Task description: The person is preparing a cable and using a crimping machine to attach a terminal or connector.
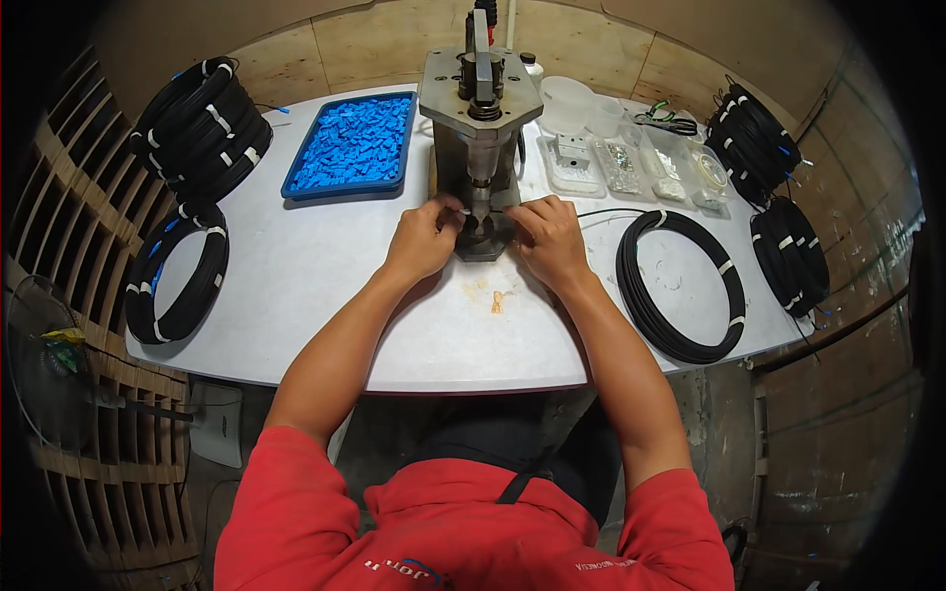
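Note:
A metal bench press (482, 153) stands at the far middle of the white table. Both hands meet at its lower part, one on each side of the ram. My left hand (426, 236) is closed in a pinch at the left of the ram; what its fingertips hold is too small to make out. At the right of the ram, my right hand (549, 236) is closed on a thin black cable. That cable runs out behind the hand to a black cable coil (733, 307) lying on the table at the right. White ties band the coil.
A blue tray (288, 193) full of small blue pieces lies left of the press. Stacked cable coils (202, 133) and a single coil (212, 286) stand at the left. More coils (791, 258) sit far right, near clear plastic containers (623, 167) and scissors (675, 124).

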Demonstrator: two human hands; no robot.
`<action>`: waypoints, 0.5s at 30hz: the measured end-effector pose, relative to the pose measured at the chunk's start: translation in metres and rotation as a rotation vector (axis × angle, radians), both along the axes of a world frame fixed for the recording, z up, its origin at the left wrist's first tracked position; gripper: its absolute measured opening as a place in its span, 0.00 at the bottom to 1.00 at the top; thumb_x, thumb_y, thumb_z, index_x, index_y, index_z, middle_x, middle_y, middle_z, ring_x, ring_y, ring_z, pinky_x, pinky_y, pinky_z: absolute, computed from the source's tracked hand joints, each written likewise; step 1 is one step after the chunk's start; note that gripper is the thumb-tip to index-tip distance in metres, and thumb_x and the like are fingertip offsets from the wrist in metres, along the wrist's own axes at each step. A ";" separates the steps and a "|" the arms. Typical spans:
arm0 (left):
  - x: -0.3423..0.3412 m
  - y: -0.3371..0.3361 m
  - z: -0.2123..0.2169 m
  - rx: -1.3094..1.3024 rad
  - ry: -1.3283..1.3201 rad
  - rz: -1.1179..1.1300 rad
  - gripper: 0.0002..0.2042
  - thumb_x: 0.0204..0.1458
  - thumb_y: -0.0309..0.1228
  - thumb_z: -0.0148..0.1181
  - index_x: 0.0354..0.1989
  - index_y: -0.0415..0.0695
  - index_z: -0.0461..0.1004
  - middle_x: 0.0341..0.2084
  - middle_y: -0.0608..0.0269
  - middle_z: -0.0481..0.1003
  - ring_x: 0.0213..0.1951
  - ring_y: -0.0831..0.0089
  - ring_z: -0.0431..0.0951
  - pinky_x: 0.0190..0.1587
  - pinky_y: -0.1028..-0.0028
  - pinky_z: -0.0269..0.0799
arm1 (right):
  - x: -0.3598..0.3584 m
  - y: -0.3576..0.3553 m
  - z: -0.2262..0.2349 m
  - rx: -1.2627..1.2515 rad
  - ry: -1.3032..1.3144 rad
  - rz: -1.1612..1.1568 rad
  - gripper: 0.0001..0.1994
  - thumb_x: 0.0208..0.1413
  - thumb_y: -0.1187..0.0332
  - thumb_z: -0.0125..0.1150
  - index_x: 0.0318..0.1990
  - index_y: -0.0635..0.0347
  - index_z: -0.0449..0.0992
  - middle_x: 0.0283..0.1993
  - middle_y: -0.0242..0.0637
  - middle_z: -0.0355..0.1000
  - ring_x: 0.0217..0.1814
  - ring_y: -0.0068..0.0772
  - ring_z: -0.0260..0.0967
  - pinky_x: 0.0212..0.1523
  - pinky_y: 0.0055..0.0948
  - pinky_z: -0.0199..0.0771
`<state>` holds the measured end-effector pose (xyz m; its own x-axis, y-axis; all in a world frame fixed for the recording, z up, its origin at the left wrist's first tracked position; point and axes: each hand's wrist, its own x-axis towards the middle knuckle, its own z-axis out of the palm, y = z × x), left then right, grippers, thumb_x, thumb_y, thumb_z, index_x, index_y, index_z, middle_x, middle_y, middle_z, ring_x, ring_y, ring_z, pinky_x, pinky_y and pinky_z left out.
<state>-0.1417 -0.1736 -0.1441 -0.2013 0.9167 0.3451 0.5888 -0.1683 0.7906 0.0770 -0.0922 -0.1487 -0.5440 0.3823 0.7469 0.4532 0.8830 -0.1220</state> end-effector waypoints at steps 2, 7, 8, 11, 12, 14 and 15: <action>0.000 0.000 0.000 0.001 -0.006 -0.001 0.13 0.56 0.23 0.55 0.48 0.34 0.78 0.34 0.52 0.84 0.38 0.66 0.86 0.47 0.69 0.80 | -0.001 0.000 0.000 0.001 -0.002 0.001 0.18 0.41 0.76 0.67 0.44 0.52 0.83 0.39 0.30 0.79 0.45 0.36 0.72 0.50 0.37 0.67; 0.000 0.000 0.001 -0.008 0.004 -0.001 0.13 0.57 0.23 0.55 0.48 0.34 0.78 0.34 0.51 0.84 0.38 0.66 0.86 0.47 0.69 0.80 | 0.000 -0.001 0.001 -0.015 -0.003 -0.001 0.19 0.41 0.76 0.67 0.44 0.52 0.83 0.39 0.30 0.79 0.45 0.36 0.72 0.50 0.37 0.66; 0.000 0.000 0.001 -0.008 0.004 -0.001 0.13 0.57 0.23 0.55 0.48 0.34 0.78 0.34 0.51 0.84 0.38 0.66 0.86 0.47 0.69 0.80 | 0.000 -0.001 0.001 -0.015 -0.003 -0.001 0.19 0.41 0.76 0.67 0.44 0.52 0.83 0.39 0.30 0.79 0.45 0.36 0.72 0.50 0.37 0.66; 0.000 0.000 0.001 0.003 -0.003 -0.005 0.12 0.57 0.23 0.55 0.48 0.34 0.78 0.33 0.51 0.84 0.38 0.66 0.86 0.46 0.69 0.80 | 0.000 -0.001 0.001 -0.015 -0.010 -0.006 0.19 0.41 0.76 0.67 0.44 0.52 0.83 0.39 0.31 0.79 0.46 0.37 0.72 0.51 0.37 0.66; 0.000 0.000 0.001 0.001 0.001 -0.005 0.12 0.57 0.23 0.55 0.47 0.34 0.78 0.33 0.51 0.84 0.37 0.66 0.86 0.46 0.69 0.80 | 0.000 -0.001 0.001 -0.013 -0.006 -0.006 0.18 0.41 0.76 0.67 0.44 0.52 0.83 0.39 0.31 0.79 0.46 0.37 0.72 0.51 0.37 0.66; 0.000 0.000 0.000 -0.001 0.004 -0.004 0.12 0.57 0.23 0.55 0.47 0.34 0.78 0.33 0.51 0.84 0.37 0.66 0.86 0.46 0.69 0.80 | 0.000 -0.001 0.001 -0.012 -0.002 -0.005 0.18 0.41 0.76 0.67 0.44 0.52 0.83 0.39 0.31 0.79 0.46 0.37 0.72 0.51 0.37 0.66; 0.000 0.000 0.000 0.002 0.004 -0.004 0.12 0.57 0.23 0.55 0.47 0.34 0.78 0.33 0.51 0.84 0.37 0.67 0.86 0.46 0.69 0.80 | 0.000 -0.001 0.001 -0.013 -0.001 -0.003 0.18 0.41 0.76 0.67 0.44 0.52 0.83 0.39 0.31 0.79 0.46 0.37 0.72 0.51 0.37 0.66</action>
<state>-0.1418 -0.1737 -0.1438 -0.1966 0.9166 0.3480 0.5911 -0.1724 0.7879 0.0767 -0.0934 -0.1479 -0.5441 0.3931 0.7412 0.4556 0.8803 -0.1324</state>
